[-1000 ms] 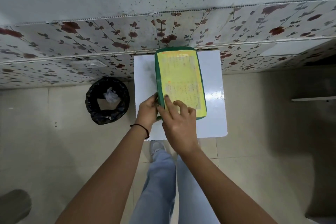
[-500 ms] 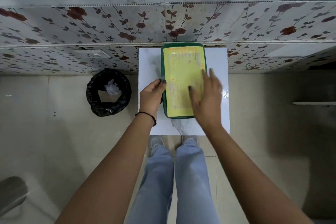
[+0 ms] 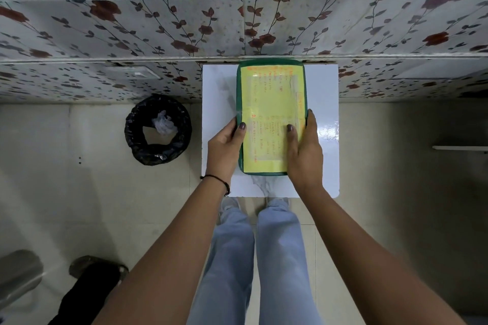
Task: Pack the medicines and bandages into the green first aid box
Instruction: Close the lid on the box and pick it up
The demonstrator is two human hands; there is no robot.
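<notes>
The green first aid box (image 3: pixel 272 103) lies closed on a small white table (image 3: pixel 219 92), its lid covered by a yellow sheet with orange writing. My left hand (image 3: pixel 224 148) grips the box's left edge, thumb on the lid. Gripping the right edge is my right hand (image 3: pixel 303 153), its thumb resting on the yellow sheet. No medicines or bandages are visible outside the box.
A black-lined waste bin (image 3: pixel 158 129) stands on the floor left of the table. A floral-tiled wall (image 3: pixel 158 34) runs right behind the table. My legs in blue jeans (image 3: pixel 253 258) stand at the table's near edge. A dark object (image 3: pixel 87 287) sits on the floor at lower left.
My right hand moved from the box's near left corner across the lid to its right edge. The left hand stayed on the left edge. The box turned straight on the table.
</notes>
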